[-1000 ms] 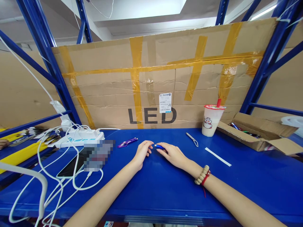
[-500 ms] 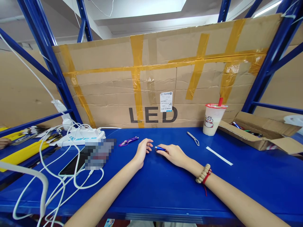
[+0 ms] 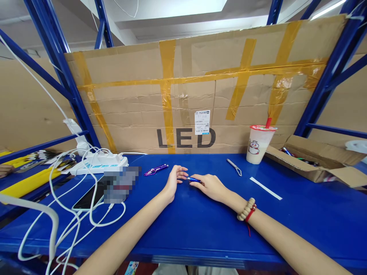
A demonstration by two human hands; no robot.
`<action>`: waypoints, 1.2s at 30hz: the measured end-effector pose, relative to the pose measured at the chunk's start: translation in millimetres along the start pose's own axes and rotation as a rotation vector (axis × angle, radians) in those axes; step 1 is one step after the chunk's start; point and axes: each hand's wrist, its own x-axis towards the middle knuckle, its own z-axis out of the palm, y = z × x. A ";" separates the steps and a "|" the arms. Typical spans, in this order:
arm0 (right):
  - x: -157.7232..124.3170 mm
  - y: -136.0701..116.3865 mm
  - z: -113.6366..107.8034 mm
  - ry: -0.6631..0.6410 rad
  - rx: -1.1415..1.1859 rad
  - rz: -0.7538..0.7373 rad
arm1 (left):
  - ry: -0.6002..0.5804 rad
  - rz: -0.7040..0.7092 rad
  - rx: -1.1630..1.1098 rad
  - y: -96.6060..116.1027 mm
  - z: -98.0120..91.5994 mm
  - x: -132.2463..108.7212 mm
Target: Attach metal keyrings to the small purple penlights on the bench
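Note:
Both my forearms rest on the blue table. My right hand lies over a small blue pen-shaped torch and pinches it, so only its left end shows. Just left of that end is my left hand, resting on its side with the fingers loosely spread and nothing in them; the fingertips almost reach the torch. A purple pen-shaped torch lies on the table a little to the left of my left hand.
A metal clip, a white strip and a lidded drink cup sit to the right. An open cardboard box with pens stands far right. White cables, a power strip and a phone fill the left. A taped cardboard sheet walls the back.
My left hand's fingers have opened and drawn slightly back from the blue torch. My right hand keeps its hold. The camera has tipped a little.

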 end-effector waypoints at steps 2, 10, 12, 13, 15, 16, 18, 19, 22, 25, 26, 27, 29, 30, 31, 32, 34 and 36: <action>-0.2 -0.2 -0.3 -0.005 -0.009 0.002 | 0.000 -0.004 0.000 -0.4 0.1 0.3; -1.0 -1.4 -0.7 -0.001 -0.027 -0.010 | 0.001 -0.012 0.017 -0.4 0.5 0.6; -1.0 -1.1 -0.7 0.001 -0.024 -0.007 | 0.001 -0.010 0.022 0.1 0.5 0.2; -1.0 -1.0 -0.7 0.004 -0.021 -0.006 | 0.002 -0.009 0.022 0.3 0.5 -0.1; -0.9 -0.9 -0.9 0.010 -0.011 -0.004 | 0.005 -0.007 0.019 0.6 0.6 -0.6; -0.9 -1.0 -1.0 0.008 -0.005 -0.003 | 0.008 -0.008 0.018 0.8 0.7 -0.8; -0.9 -1.3 -1.4 -0.005 -0.002 -0.001 | 0.014 -0.010 0.020 1.0 1.0 -1.2; -1.0 -1.6 -1.6 -0.013 -0.005 0.002 | 0.017 -0.011 0.021 1.1 1.2 -1.4; -1.5 -2.1 -1.9 -0.015 -0.018 0.003 | 0.022 -0.009 0.014 1.7 1.5 -1.8; -1.8 -2.0 -1.7 -0.001 -0.017 -0.007 | 0.024 -0.010 0.007 2.2 1.4 -1.9; -1.8 -1.8 -1.6 0.002 -0.017 -0.008 | 0.025 -0.011 0.007 2.2 1.4 -1.9; -1.6 -1.7 -1.5 0.005 -0.017 -0.005 | 0.024 -0.013 0.006 2.2 1.3 -1.8; -1.3 -1.5 -1.3 0.003 -0.016 0.007 | 0.024 -0.016 0.003 2.1 1.3 -1.7; -1.1 -1.5 -1.2 0.002 -0.016 0.015 | 0.026 -0.016 0.000 2.1 1.4 -1.7; -0.9 -1.5 -1.2 0.000 -0.015 0.021 | 0.029 -0.017 -0.001 2.1 1.5 -1.7; -0.8 -1.5 -1.2 0.000 -0.016 0.027 | 0.034 -0.016 -0.001 2.2 1.7 -1.9; -0.7 -1.6 -1.2 0.004 -0.018 0.033 | 0.044 -0.016 0.005 2.7 2.1 -2.4; -0.7 -1.7 -1.3 0.005 -0.023 0.031 | 0.043 -0.016 0.010 3.5 2.2 -3.1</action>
